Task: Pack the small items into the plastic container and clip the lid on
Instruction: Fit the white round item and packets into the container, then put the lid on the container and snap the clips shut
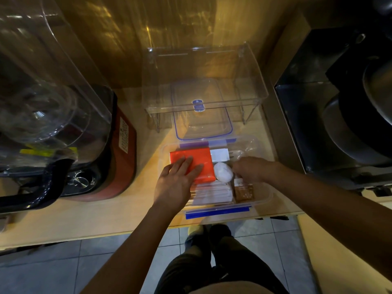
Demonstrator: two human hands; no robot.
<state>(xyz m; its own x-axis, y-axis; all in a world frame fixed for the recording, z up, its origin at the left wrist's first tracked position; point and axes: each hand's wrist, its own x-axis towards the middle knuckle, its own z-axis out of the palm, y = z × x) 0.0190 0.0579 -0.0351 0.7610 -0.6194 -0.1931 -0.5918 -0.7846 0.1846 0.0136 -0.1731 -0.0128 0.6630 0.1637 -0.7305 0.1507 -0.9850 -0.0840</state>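
The desk is pale wood, and the box sits near its front edge, straight ahead of me, long axis running left to right. It is clear plastic with blue clips on its near and far long sides, open on top. Its lid lies flat just behind it, touching or nearly touching the far rim, half tucked under a clear stand; the lid's long axis runs away from me, and a small blue label in its middle is too blurred to read.

Inside the box, an orange pack fills the far-left corner, square to the walls. My left hand lies flat on it, fingers stretched out and spread, pointing away and a little right, gripping nothing. White packets lie below it, lengthwise along the near wall. A white lump sits just right of the pack, between my two hands. My right hand reaches in from the right, back upward, its fingers curled down beside the lump; I cannot tell whether they hold anything. A brown sachet lies under that wrist.

A red appliance at the left carries a white label, unreadable.
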